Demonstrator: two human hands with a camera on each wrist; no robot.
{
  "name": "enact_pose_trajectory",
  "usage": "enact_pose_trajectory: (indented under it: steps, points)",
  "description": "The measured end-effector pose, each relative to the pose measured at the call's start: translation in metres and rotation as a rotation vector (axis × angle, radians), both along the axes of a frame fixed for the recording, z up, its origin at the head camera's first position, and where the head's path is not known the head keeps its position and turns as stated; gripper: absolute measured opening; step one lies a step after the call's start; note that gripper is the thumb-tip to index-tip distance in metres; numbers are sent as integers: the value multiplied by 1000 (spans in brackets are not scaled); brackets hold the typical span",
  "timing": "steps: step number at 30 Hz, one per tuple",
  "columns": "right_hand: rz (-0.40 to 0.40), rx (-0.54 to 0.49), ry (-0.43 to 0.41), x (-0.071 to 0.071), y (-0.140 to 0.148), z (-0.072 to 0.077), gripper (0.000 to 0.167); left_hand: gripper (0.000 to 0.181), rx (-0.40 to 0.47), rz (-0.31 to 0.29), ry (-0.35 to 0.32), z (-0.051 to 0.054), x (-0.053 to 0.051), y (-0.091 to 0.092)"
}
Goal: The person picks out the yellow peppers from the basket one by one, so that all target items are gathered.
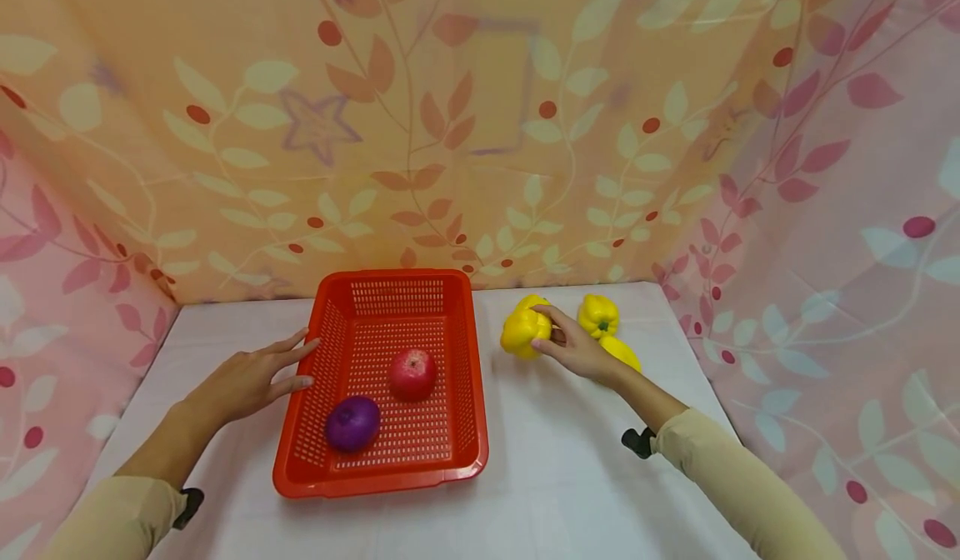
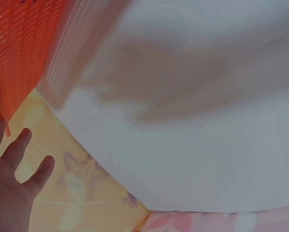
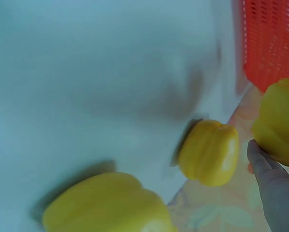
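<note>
My right hand (image 1: 577, 347) pinches a yellow bell pepper (image 1: 522, 331) between thumb and fingers, just right of the red plastic basket (image 1: 478, 377). The right wrist view shows the held pepper (image 3: 280, 123) at the right edge, apart from the other two. My left hand (image 1: 258, 377) lies at the basket's left rim with fingers extended and spread. In the left wrist view, the left hand (image 2: 14, 179) has its fingertips by the basket wall (image 2: 26, 53); whether all of them touch it I cannot tell. Inside the basket are a red pomegranate-like fruit (image 1: 412, 374) and a glossy purple vegetable (image 1: 353, 423).
Behind the right hand stands another yellow bell pepper (image 1: 598, 316). A further yellow pepper (image 1: 621, 352) lies nearer, partly covered by the right forearm. White cloth covers the table (image 1: 570, 477). Patterned curtains (image 1: 480, 127) enclose it at the back and sides.
</note>
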State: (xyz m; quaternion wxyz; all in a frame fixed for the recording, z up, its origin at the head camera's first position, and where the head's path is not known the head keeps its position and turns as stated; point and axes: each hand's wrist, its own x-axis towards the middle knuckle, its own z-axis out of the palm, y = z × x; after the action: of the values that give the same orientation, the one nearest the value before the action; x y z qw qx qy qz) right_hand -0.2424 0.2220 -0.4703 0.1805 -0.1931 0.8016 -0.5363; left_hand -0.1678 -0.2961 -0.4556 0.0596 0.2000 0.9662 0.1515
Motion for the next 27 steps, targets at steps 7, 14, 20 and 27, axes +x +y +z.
enact_pose_trajectory:
  steps: [7, 14, 20, 27]
  points:
    - [3, 7, 5, 1, 14, -22, 56, 73, -2, 3, -10, -2, -1, 0]
    - [-31, 65, -18, 2, 22, -42, 58, 72, 5, 2, -10, -1, 0, 1]
    - [-45, 125, -86, 3, 25, -50, 61, 71, 8, -3, -7, 1, 0, 2]
    - [-34, 157, -103, 5, 28, -55, 67, 71, 2, -14, 9, -1, 0, 0]
